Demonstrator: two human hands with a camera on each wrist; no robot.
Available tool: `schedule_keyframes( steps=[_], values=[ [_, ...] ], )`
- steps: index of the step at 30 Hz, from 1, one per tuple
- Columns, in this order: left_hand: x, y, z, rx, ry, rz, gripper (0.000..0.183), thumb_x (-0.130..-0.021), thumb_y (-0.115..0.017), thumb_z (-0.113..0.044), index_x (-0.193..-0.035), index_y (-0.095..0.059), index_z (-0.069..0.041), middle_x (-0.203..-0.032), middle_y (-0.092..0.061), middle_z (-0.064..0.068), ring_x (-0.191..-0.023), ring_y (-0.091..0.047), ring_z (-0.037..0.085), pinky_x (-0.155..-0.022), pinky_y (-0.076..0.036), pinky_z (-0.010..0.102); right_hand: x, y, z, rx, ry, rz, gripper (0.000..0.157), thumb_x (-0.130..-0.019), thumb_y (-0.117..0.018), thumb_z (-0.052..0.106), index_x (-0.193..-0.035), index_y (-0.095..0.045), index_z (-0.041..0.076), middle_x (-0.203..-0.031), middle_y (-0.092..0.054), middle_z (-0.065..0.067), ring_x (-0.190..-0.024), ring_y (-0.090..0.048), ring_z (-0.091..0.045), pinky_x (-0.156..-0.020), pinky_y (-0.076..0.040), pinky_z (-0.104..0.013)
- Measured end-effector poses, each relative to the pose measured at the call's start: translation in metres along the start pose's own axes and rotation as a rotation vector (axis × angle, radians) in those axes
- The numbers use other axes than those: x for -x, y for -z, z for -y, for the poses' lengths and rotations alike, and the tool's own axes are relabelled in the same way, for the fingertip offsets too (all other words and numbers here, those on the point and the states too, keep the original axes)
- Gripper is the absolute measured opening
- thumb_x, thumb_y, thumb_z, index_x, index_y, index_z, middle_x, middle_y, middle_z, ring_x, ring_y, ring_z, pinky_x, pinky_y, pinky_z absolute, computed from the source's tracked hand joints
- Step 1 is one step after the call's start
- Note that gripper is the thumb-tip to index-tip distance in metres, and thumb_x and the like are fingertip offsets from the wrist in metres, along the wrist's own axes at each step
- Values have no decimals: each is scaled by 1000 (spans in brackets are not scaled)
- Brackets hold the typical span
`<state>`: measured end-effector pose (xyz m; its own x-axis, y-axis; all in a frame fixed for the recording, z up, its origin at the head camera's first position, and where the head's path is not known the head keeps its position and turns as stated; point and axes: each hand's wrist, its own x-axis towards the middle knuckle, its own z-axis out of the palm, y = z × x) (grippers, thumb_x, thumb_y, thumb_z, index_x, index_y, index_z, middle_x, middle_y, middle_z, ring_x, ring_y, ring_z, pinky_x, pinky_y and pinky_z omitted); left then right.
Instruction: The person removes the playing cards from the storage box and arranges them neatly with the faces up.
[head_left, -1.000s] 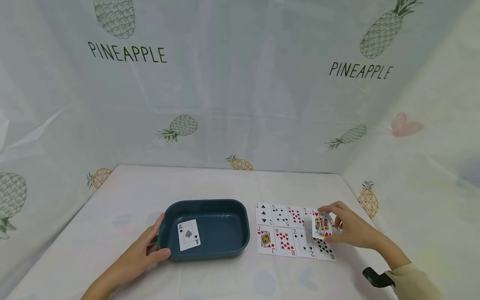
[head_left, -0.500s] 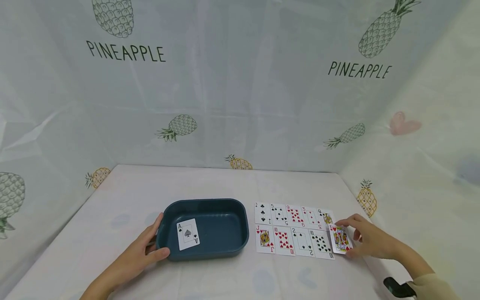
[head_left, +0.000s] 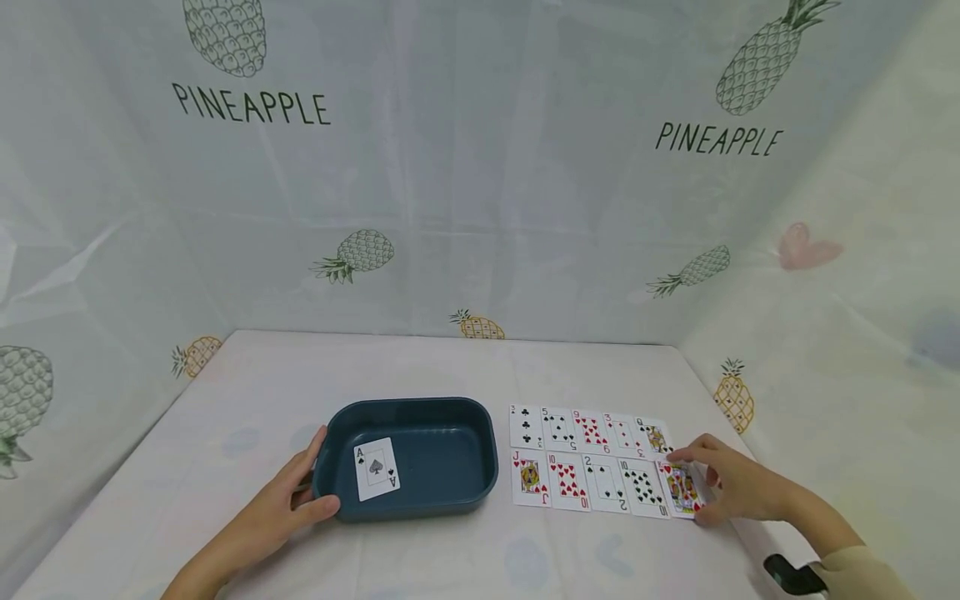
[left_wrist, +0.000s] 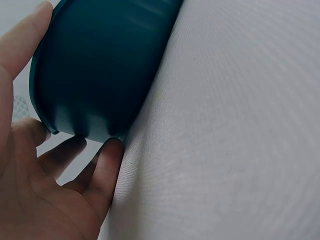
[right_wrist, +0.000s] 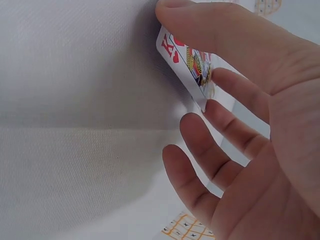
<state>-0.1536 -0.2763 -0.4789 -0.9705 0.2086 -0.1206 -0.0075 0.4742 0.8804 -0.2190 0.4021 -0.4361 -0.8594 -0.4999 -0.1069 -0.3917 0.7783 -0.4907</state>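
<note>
My left hand (head_left: 273, 508) grips the left end of a dark teal tray (head_left: 457, 502), with the thumb at its near corner. In the left wrist view, curved fingertips (left_wrist: 112, 150) press against the tray's outer wall. An ace of spades (head_left: 377, 469) lies face up inside, toward the left. Over on the right, my right hand (head_left: 738, 487) pinches a king of hearts (head_left: 681, 490) by its far and near edges, at the right end of the near row of cards. The right wrist view shows that king of hearts (right_wrist: 182, 62) tilted under the thumb, low over the cloth.
Two rows of face-up cards stretch right of the tray. The far row holds a three of clubs (head_left: 527, 427) and a queen (head_left: 654, 436); the near row holds a jack of hearts (head_left: 530, 477) and a ten of spades (head_left: 642, 488). A pineapple-print sheet (head_left: 480, 167) hangs behind the white-covered table (head_left: 420, 558).
My right hand has carried the king of hearts rightward and toward me, then lowered it beside the ten of spades, uncovering the queen. The left hand has kept its hold on the tray.
</note>
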Motion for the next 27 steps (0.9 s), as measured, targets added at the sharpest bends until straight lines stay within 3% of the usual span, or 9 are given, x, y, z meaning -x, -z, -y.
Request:
schedule_keyframes(
  steps=[13, 22, 27],
  values=[
    [2, 0, 1, -1, -40, -2, 99, -104, -71, -31, -173, 0, -28, -171, -16, 28, -144, -51, 46, -98, -45, 10, 1, -1, 3, -5, 5, 28, 70, -72, -98, 29, -135, -69, 16, -125, -51, -8, -90, -49, -11, -69, -46, -24],
    [3, 0, 0, 2, -33, 4, 99, -104, -71, -31, -173, 0, -31, -171, -15, 28, -145, -49, 46, -98, -45, 10, 4, -4, 2, -5, -30, 48, 72, -74, -97, 28, -139, -69, 18, -126, -49, -7, -92, -48, -11, -69, -45, -24],
    [3, 0, -2, 5, -31, 5, 99, -104, -70, -31, -173, 1, -28, -171, -16, 29, -145, -49, 48, -97, -44, 9, 4, -5, 6, 22, -2, 33, 71, -75, -96, 30, -139, -69, 17, -126, -49, -7, -91, -48, -11, -69, -45, -23]
  ],
)
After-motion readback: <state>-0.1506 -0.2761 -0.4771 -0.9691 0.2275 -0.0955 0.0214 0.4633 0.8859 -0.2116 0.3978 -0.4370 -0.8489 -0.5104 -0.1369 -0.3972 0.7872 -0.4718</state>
